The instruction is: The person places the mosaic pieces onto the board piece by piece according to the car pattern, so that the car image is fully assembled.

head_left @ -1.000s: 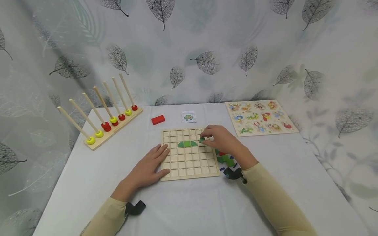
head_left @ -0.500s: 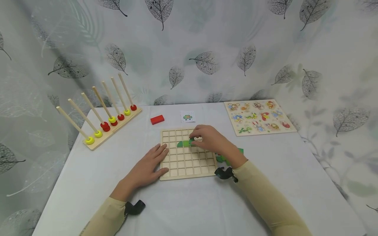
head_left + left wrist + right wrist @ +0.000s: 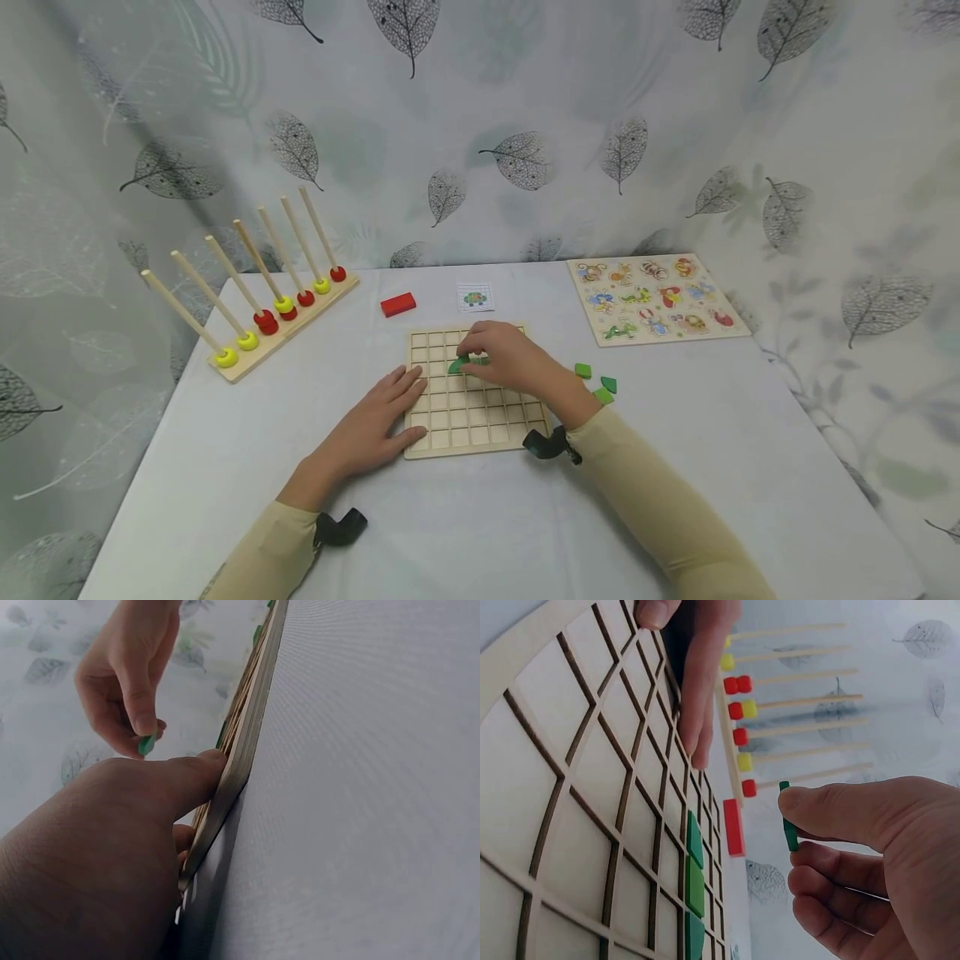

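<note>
My right hand [image 3: 510,362] pinches a small dark green piece [image 3: 788,817] between thumb and index finger, above the wooden grid board [image 3: 480,422]. In the right wrist view, a light green square [image 3: 694,886] sits in the grid between two darker green pieces with a curved side. The held piece is apart from the board there. On the board's left edge rests my left hand [image 3: 378,421], fingers extended over the rim and thumb [image 3: 199,774] on the frame near the front corner. My right hand hides part of the green row in the head view.
Several loose green pieces [image 3: 603,396] lie right of the board, partly behind the right forearm. Behind the board are a turtle picture card [image 3: 476,297] and a red block [image 3: 397,304]. A peg stand with beads [image 3: 285,329] stands left; an insect puzzle board [image 3: 660,300] lies right.
My right hand has moved left across the board with the green piece, from its right side to the left end of the green row. The left hand stays in place.
</note>
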A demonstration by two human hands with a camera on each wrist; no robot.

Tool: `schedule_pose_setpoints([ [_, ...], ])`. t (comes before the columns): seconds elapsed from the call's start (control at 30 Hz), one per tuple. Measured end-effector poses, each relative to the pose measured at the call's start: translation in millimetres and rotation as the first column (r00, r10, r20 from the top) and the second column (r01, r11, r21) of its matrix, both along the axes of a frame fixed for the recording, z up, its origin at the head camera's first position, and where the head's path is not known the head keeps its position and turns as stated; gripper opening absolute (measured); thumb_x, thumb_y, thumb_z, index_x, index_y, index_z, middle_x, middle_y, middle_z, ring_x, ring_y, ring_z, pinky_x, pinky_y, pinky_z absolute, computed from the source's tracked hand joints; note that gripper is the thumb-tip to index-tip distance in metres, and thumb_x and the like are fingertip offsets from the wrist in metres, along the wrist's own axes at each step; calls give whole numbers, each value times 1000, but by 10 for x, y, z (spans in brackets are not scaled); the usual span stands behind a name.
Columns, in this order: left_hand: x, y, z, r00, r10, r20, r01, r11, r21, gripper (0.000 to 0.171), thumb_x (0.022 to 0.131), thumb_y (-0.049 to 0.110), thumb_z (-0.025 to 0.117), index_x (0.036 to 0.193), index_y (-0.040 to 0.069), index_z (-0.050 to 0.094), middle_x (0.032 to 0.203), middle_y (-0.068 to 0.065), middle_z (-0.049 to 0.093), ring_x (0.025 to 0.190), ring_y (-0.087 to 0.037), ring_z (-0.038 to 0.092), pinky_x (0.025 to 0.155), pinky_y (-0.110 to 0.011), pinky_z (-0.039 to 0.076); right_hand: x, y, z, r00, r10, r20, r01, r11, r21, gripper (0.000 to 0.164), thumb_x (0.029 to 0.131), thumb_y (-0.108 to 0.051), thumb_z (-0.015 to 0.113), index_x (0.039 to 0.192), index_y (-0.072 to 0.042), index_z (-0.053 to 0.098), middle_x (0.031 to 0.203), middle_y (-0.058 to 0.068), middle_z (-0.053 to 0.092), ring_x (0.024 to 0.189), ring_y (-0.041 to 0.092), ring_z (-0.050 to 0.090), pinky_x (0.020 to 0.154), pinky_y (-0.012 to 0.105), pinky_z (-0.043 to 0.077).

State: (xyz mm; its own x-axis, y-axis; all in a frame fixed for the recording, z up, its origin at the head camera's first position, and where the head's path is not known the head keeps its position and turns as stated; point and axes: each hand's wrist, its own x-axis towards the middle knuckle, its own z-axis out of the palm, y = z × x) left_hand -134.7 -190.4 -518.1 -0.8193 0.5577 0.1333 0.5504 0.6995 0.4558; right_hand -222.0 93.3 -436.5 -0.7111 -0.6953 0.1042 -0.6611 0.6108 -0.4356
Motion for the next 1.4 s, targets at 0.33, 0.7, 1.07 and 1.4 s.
schedule_pose_setpoints([
  [0.33,-7,-3,-3,1000,2,9,-2,1000,-2,80,104,48,69,168,9,41,177,-7,30,165,-33,19,128,-59,27,3,-185,-60,1000,12,9,-12,1000,14,18,98,-19,84,115,-13,83,111,-1,73,100,16,67,89,30,56],
  [0.7,-16,-16,-22,1000,-6,-7,6,1000,15,80,104,48,69,168,8,41,176,-8,31,164,-34,20,127,-59,28,6,-388,-208,999,9,43,-13,995,100,18,99,-24,83,115,-15,83,109,-4,72,98,12,65,91,31,55],
  [1.07,-28,-23,-67,1000,-3,-13,3,1000,9,81,104,49,69,168,8,41,176,-7,31,164,-33,20,127,-59,28,38,-473,-284,1000,14,10,-16,985,172,15,100,-27,82,110,-16,83,101,-5,70,91,12,62,84,31,55],
  [1.4,-26,-16,-56,1000,5,7,-5,1000,-3,81,104,49,68,169,10,39,177,-5,29,165,-32,18,129,-57,25,29,-468,-316,1000,15,11,-16,986,167,16,100,-27,82,112,-16,83,105,-5,71,96,12,63,88,32,55],
])
